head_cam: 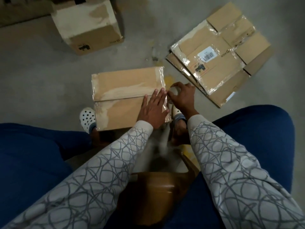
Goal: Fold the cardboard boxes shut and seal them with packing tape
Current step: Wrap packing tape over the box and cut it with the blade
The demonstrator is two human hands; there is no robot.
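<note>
A closed brown cardboard box point(125, 86) with shiny clear tape on its edges sits on the grey concrete floor point(41, 76), between the seated person's feet. The seam between its two top flaps runs across the top. The left hand point(153, 111) lies flat on the near right part of the box top, fingers straight and together, reaching the right edge. The right hand point(183, 96) is just off that same edge, its fingers arched and curled round what looks like a roll of clear packing tape point(174, 92), mostly hidden by the fingers. The thumb and forefinger sit close to the left fingertips. A white perforated clog point(87, 119) pokes out at the box's near left corner, and the other foot is partly covered by the right wrist. Farther right, well apart, lies a stack of flattened, taped cardboard boxes point(219, 66) bearing a white barcode label point(209, 54). At the far left stands another brown cardboard box with pale torn patches point(87, 25). Grey patterned sleeves point(102, 171) and blue trousers point(257, 129) fill the foreground, and a blurred brown shape point(156, 187) lies between the legs.
</note>
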